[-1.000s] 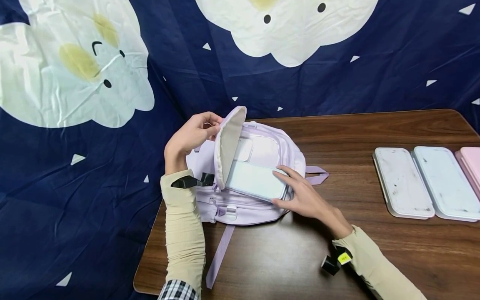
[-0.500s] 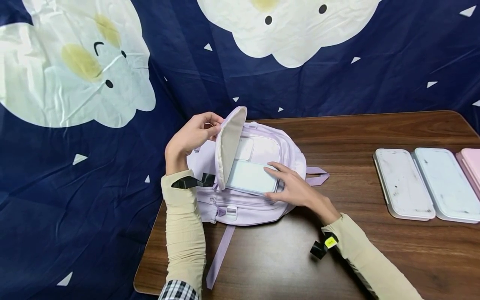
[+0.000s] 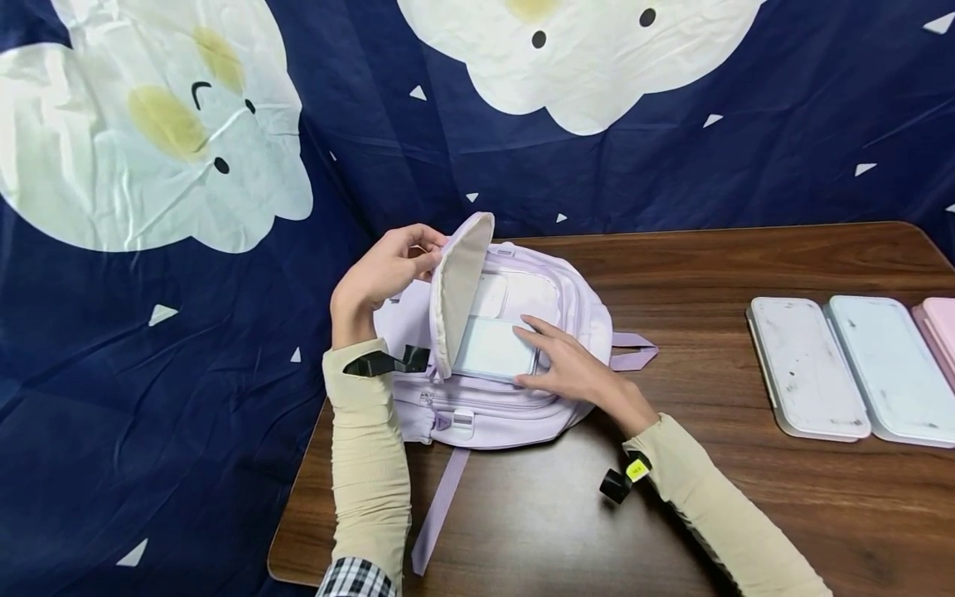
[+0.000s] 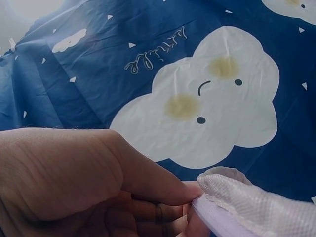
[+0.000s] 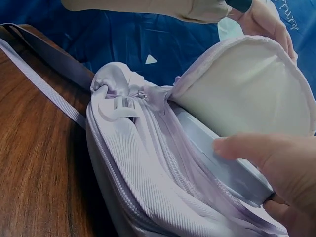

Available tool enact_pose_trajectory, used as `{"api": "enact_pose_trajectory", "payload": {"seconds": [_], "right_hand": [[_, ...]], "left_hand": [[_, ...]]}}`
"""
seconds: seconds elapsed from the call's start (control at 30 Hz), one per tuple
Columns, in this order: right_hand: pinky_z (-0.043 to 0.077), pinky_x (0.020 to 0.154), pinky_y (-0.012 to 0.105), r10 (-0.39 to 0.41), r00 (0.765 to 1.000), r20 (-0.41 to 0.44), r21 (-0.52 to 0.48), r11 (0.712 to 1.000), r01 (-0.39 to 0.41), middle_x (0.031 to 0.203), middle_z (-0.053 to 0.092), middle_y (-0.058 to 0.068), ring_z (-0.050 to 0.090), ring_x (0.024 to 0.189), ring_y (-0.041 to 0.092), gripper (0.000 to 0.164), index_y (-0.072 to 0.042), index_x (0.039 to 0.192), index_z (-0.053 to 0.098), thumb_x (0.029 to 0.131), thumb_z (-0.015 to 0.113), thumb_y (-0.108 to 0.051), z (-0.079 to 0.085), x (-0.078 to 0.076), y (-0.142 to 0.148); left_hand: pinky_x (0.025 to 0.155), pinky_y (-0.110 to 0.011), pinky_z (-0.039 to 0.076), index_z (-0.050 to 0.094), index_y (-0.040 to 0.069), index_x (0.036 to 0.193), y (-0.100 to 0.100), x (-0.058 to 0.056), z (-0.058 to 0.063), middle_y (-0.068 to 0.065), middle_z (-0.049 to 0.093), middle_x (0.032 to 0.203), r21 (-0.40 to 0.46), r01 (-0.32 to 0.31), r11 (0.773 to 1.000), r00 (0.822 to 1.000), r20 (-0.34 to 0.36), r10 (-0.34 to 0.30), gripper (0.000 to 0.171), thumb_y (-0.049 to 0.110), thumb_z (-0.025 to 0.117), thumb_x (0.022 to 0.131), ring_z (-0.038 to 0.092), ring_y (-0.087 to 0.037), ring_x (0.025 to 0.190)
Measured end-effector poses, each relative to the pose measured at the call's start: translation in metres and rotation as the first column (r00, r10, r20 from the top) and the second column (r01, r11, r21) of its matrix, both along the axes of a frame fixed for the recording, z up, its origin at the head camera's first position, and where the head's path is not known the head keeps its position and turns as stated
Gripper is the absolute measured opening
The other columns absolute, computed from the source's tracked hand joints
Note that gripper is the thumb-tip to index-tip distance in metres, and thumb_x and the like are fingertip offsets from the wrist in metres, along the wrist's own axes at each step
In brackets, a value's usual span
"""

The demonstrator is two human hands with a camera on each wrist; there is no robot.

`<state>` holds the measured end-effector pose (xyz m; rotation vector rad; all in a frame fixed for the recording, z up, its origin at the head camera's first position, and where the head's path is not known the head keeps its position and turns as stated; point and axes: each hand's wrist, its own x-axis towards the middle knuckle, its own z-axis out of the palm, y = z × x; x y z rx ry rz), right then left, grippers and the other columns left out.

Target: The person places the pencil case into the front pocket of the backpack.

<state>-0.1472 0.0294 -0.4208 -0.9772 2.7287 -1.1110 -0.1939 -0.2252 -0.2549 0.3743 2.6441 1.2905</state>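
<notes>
A lilac backpack (image 3: 500, 427) lies on the table, its front pocket unzipped. My left hand (image 3: 388, 269) pinches the edge of the pocket's flap (image 3: 461, 286) between thumb and fingers and holds it raised; the left wrist view shows the thumb (image 4: 182, 192) on that edge. Partly inside the pocket is a flat light blue pencil case (image 3: 492, 348), its left end hidden behind the flap. My right hand (image 3: 567, 365) grips its right end, fingers at the far edge and thumb (image 5: 227, 148) along the near long side.
Several similar flat cases stand in a row at the right: a scuffed white one (image 3: 809, 369), a pale blue one (image 3: 891, 369) and a pink one (image 3: 942, 332). Lilac straps (image 3: 440, 510) trail over the wooden table (image 3: 686, 274). A navy cloud-print cloth (image 3: 448, 149) hangs behind.
My right hand has moved left with the pencil case, which slides farther under the flap, so less of it shows. The left hand keeps holding the flap up.
</notes>
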Motion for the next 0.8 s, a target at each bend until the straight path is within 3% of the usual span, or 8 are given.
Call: {"api": "enact_pose_trajectory", "payload": {"seconds": [0.23, 0.43, 0.6, 0.8], "right_hand": [[0.040, 0.105, 0.044, -0.090, 0.996, -0.021, -0.024, 0.996, 0.090, 0.136, 0.044, 0.018, 0.047, 0.122, 0.029, 0.084, -0.002, 0.139, 0.046, 0.073, 0.081, -0.039, -0.001, 0.002, -0.007], [0.050, 0.087, 0.038, -0.151, 0.987, 0.049, -0.079, 0.985, 0.154, 0.111, 0.054, 0.015, 0.057, 0.097, 0.024, 0.075, -0.001, 0.136, 0.048, 0.076, 0.080, -0.033, 0.002, 0.007, -0.008], [0.053, 0.083, 0.034, -0.134, 0.989, 0.062, -0.153, 0.978, 0.143, 0.102, 0.061, 0.015, 0.062, 0.091, 0.023, 0.061, 0.006, 0.132, 0.049, 0.083, 0.074, -0.018, 0.003, 0.008, -0.008], [0.054, 0.086, 0.034, -0.086, 0.993, 0.076, -0.223, 0.970, 0.101, 0.107, 0.064, 0.018, 0.065, 0.096, 0.026, 0.052, 0.009, 0.135, 0.044, 0.087, 0.060, -0.002, 0.001, 0.009, -0.013]], "left_hand": [[0.076, -0.029, 0.053, 0.059, 0.000, 0.116, 0.001, 0.000, -0.001, -0.012, 0.063, 0.100, 0.000, 0.004, 1.000, 1.000, 0.001, -0.004, 0.022, 0.007, 0.052, 0.096, 0.063, -0.019, 0.083], [0.075, -0.028, 0.053, 0.059, -0.001, 0.115, 0.002, -0.002, -0.003, -0.011, 0.063, 0.097, 0.012, 0.005, 1.000, 1.000, -0.004, -0.005, 0.021, 0.006, 0.053, 0.095, 0.062, -0.017, 0.081], [0.076, -0.028, 0.053, 0.059, 0.000, 0.114, 0.002, -0.003, -0.004, -0.011, 0.062, 0.097, 0.016, 0.000, 1.000, 1.000, -0.006, 0.000, 0.021, 0.006, 0.054, 0.095, 0.063, -0.017, 0.082], [0.076, -0.028, 0.053, 0.059, 0.000, 0.115, 0.002, -0.004, -0.005, -0.012, 0.063, 0.098, 0.017, 0.003, 1.000, 1.000, -0.004, -0.003, 0.021, 0.006, 0.054, 0.095, 0.063, -0.017, 0.082]]}}
